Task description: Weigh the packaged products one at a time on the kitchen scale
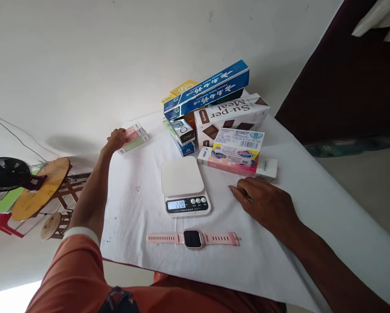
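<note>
My left hand (118, 140) reaches to the far left of the table, its fingers closed on the end of a small pink, green and white box (136, 137). My right hand (267, 202) rests on the white cloth with its fingers curled in and nothing visible in them. Just beyond it lies a long white and pink box (267, 167), with a white, blue and yellow box (239, 141) on top. Between my hands stands a white kitchen scale (182, 176) with a bare plate; its display appears to read 220.
A pink-strapped smartwatch (193, 238) lies flat near the front edge. Behind the scale, blue toothpaste boxes (211, 92) top a pile with a Su-per Meal box (230, 115), a black and white box (183, 130) and a yellow box (185, 86). A fan (7, 174) stands at left.
</note>
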Demonstrator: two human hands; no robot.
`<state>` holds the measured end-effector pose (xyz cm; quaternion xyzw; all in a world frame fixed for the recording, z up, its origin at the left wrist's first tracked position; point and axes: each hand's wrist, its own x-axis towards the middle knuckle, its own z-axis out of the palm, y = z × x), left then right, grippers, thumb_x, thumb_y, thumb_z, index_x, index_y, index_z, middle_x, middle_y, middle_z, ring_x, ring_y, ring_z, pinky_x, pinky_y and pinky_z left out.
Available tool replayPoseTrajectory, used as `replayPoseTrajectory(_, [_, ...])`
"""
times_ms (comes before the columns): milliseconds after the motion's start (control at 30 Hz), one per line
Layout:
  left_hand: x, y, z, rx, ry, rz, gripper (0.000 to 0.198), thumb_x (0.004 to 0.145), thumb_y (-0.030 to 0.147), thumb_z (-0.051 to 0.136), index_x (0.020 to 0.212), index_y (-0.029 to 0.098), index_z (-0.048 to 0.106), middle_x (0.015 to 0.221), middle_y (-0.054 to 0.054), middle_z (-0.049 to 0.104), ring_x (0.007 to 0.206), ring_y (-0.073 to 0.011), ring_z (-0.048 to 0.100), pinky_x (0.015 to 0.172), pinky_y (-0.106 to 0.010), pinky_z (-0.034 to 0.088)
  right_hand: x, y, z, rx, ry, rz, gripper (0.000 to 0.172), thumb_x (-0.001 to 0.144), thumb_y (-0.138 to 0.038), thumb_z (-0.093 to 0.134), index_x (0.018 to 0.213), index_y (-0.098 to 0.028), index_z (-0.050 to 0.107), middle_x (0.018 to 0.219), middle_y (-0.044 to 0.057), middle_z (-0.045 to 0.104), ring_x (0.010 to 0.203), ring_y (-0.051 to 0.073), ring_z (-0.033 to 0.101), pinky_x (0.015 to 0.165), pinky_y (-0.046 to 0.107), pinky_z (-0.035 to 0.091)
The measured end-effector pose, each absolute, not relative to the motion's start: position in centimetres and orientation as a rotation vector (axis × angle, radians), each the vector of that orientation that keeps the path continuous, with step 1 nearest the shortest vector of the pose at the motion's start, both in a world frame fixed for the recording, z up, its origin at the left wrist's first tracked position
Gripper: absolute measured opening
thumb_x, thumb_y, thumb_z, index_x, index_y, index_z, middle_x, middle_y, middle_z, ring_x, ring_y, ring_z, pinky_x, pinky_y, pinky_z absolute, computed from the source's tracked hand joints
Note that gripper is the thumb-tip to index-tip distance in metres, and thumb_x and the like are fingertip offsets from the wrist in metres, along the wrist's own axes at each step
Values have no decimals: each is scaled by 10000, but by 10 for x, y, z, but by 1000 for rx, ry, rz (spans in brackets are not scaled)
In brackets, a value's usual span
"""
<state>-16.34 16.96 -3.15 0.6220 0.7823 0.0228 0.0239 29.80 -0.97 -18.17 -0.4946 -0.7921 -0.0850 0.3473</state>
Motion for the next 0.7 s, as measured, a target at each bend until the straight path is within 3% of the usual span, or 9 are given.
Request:
replayPoseTrajectory(167, [-167, 189, -46, 1916, 2386, -21, 456, 900, 378, 629, 1337, 283, 542, 1455, -134, 546, 1420, -351, 443, 1169, -534, 353, 298, -9, -179, -1261, -2070, -287, 365, 1059, -278, 531, 702, -202, 540, 644, -13, 622, 599, 123, 555, 585, 271, 345])
replayPoseTrajectory(300, [-171, 196, -46, 1936, 2354, -135, 599, 801, 468, 735, 1329, 282, 521, 1445, -131, 546, 1400, -362, 450, 1149, -524, 376, 298, -8, -179, -1270, -2078, -315, 363, 1055, -284, 554, 701, -205, 543, 635, -16, 611, 599, 126, 553, 596, 267, 350])
replayPoseTrajectory(533, [-167, 216, -47, 1948, 2338, -310, 586, 706, 362, 772, 1222, 229, 527, 1344, -151, 638, 1259, -354, 565, 1093, -506, 418, 299, -9, -177, -1328, -2088, -205, 381, 1060, -304, 525, 690, -215, 546, 645, 0, 621, 625, 139, 540, 609, 298, 321])
replayPoseTrajectory(700, [-168, 224, -45, 1969, 2315, -393, 604, 670, 347, 780, 1204, 222, 527, 1354, -174, 638, 1276, -384, 570, 1090, -539, 408, 298, -9, -176, -1344, -2097, -148, 378, 1060, -301, 523, 692, -224, 556, 653, 5, 625, 643, 152, 562, 635, 317, 347])
